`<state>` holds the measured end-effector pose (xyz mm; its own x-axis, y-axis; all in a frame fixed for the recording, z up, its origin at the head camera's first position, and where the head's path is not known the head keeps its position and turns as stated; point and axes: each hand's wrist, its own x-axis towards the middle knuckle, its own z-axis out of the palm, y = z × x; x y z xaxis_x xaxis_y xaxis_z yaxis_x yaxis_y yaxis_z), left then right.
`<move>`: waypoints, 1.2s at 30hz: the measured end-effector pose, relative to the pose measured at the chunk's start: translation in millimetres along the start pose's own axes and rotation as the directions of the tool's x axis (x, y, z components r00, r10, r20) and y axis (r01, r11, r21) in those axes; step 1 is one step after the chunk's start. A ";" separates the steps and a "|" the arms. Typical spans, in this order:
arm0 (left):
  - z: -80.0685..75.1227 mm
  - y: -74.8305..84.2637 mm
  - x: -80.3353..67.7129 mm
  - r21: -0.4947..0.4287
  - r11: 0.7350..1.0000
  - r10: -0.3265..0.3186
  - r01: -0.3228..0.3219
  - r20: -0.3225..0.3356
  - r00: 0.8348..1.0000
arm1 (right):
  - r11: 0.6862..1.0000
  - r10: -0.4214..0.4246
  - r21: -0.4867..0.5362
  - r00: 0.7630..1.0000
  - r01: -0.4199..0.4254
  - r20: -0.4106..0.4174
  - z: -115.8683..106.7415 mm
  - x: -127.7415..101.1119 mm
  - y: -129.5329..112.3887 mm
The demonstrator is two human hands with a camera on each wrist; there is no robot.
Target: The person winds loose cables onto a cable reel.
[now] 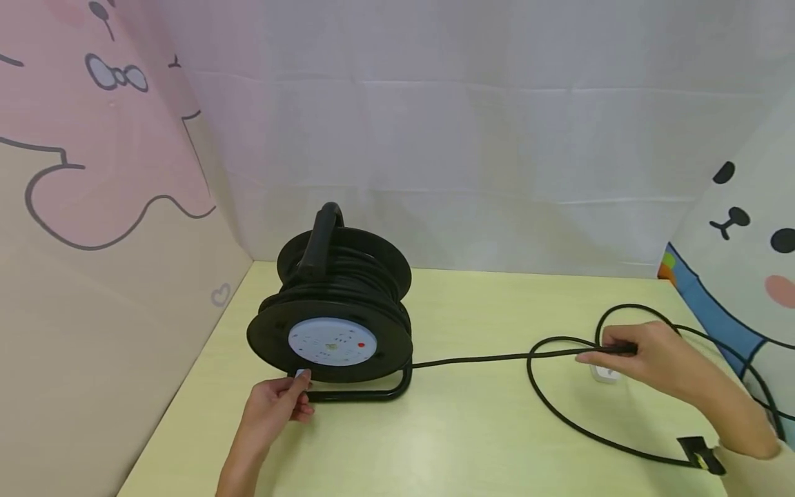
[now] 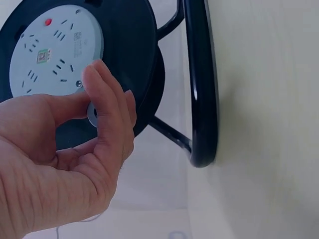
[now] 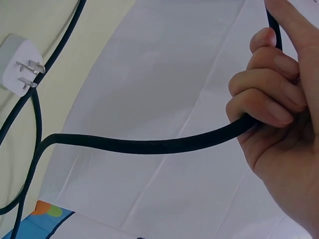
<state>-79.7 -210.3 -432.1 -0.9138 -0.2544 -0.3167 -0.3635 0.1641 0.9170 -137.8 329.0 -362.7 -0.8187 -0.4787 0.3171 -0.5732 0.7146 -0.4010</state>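
A black cable reel (image 1: 329, 314) with a white socket panel (image 1: 332, 342) stands on its tubular frame (image 2: 202, 99) at the left of the table. My left hand (image 1: 270, 411) pinches a small grey-white crank knob (image 2: 91, 115) at the lower edge of the reel's face, partly covered by the fingers. On the right, my right hand (image 1: 655, 359) grips the black cable (image 1: 472, 360) above the table; it runs nearly straight from the reel. In the right wrist view, the fingers curl round the cable (image 3: 149, 146), which trails away to the left.
Past the right hand, loose cable loops (image 1: 555, 407) spread over the right of the table. A white three-pin plug (image 3: 20, 64) lies there beside the cable. Near the right sleeve is a black and yellow piece (image 1: 702, 455). Printed curtains (image 1: 466, 172) enclose the back and sides.
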 end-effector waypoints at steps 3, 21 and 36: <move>-8.6 2.7 0.8 0.005 1.000 -0.003 0.003 -0.007 1.000 | 1.000 0.005 -0.014 1.000 -0.005 0.020 5.8 3.7 -0.6; -43.2 34.5 -6.1 -0.016 0.999 0.029 -0.031 -0.072 0.997 | 0.987 0.096 -0.140 0.992 -0.085 0.079 15.1 2.3 5.7; -39.8 84.8 -25.1 -0.108 0.982 0.140 -0.154 -0.128 0.982 | 0.982 0.145 -0.127 0.989 -0.138 0.042 27.9 -3.8 17.1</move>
<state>-80.4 -228.0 -336.8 -0.9248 -0.3488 -0.1517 -0.1969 0.0977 0.9755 -145.5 328.8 -394.8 -0.8937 -0.3914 0.2193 -0.4454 0.8329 -0.3285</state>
